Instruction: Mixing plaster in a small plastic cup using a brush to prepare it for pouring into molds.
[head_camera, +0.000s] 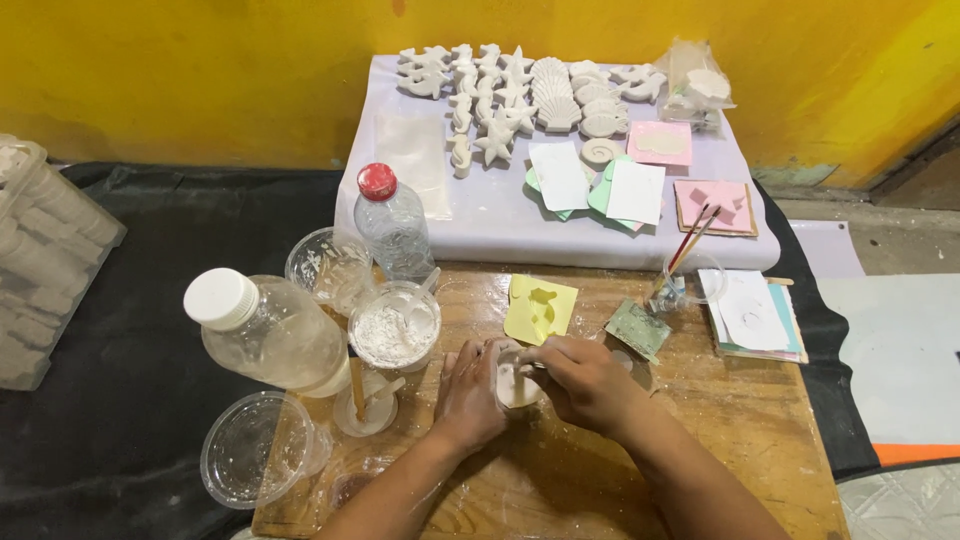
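My left hand wraps around a small white cup of pale paste on the wooden board. My right hand reaches over the cup's rim, its fingers pinched on a thin stirring stick that dips into the paste. A yellow mould lies just beyond the cup. A clear cup of white powder with a spoon in it stands left of my hands.
Two plastic bottles, empty clear cups and a stick crowd the board's left. A white sheet behind holds several plaster sea shapes and coloured moulds. A jar with brushes stands right.
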